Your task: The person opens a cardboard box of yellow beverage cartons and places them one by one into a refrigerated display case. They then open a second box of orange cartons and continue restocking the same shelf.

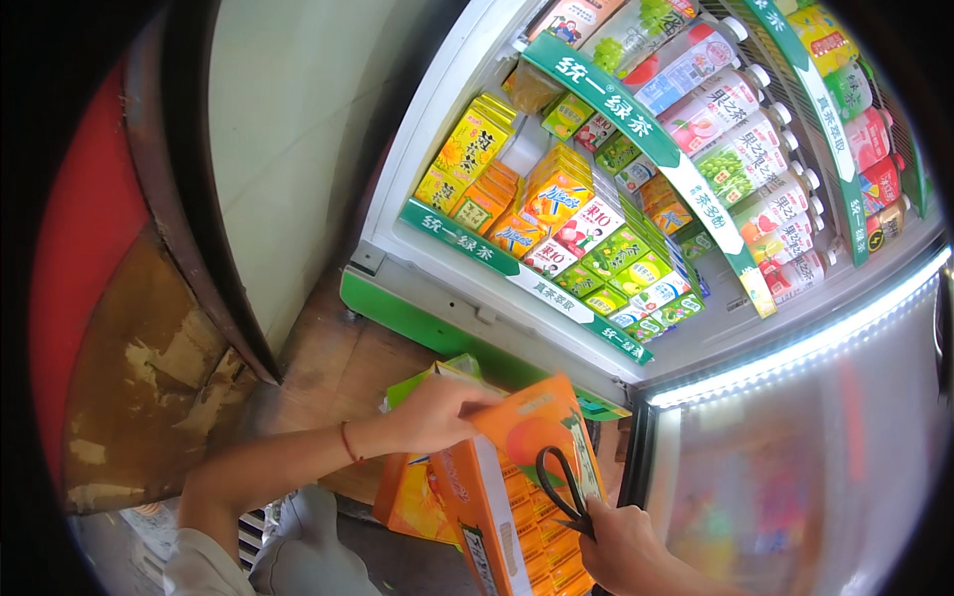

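Observation:
An orange cardboard carton (466, 499) stands before me with its top open. Rows of small orange drink boxes (542, 533) show inside it. My left hand (440, 411) pinches the upper corner of the raised orange carton flap (522, 428). At the flap's lower right edge is my right hand (624, 550), closed around dark-handled scissors (550, 488). A handle loop of the scissors sticks out in front of the flap. Part of the scissors is hidden by the fingers, and whether this hand also grips the flap is unclear.
An open drinks fridge (484, 320) holds drink cartons (551, 201) on its lower shelf and bottles (745, 149) above. Its lit glass door (790, 447) swings out at right. Another orange carton (417, 492) and a green-edged box (402, 391) sit behind mine. A pale panel (291, 149) stands left.

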Tool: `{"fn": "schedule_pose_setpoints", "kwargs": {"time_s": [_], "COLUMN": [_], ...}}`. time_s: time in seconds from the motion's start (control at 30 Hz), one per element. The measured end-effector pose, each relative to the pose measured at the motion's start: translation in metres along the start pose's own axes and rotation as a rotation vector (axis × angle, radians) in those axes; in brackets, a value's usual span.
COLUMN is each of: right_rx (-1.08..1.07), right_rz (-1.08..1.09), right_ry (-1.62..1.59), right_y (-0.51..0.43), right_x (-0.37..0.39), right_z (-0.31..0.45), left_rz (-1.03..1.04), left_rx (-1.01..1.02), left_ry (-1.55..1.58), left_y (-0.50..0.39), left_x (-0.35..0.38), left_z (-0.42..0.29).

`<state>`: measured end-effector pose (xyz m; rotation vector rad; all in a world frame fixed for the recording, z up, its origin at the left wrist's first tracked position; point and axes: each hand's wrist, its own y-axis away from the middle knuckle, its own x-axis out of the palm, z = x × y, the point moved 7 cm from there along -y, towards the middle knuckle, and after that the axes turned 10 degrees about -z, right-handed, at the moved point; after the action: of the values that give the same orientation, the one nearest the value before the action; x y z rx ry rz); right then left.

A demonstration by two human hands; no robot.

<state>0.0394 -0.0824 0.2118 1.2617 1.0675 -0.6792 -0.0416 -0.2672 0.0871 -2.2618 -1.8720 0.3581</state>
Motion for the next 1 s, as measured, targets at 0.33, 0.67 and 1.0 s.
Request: {"fn": "schedule_pose_setpoints", "kwargs": {"time_s": [0.33, 0.67, 1.0], "right_rx": [0.108, 0.136, 0.115], "right_rz": [-0.099, -0.053, -0.119], "right_ry": [-0.212, -0.352, -0.318], "right_y": [0.025, 0.012, 0.007], "right_x": [-0.003, -0.015, -0.015], "right_z": [-0.009, -0.005, -0.008], "left_rz": [0.544, 0.072, -0.108], "left_rx": [-0.201, -0.021, 0.027], "left_ry": [0.317, 0.048, -0.329], "left_y": [-0.047, -0.006, -0.014], "left_x": [0.055, 0.052, 0.086], "left_z": [0.022, 0.031, 0.015]}}
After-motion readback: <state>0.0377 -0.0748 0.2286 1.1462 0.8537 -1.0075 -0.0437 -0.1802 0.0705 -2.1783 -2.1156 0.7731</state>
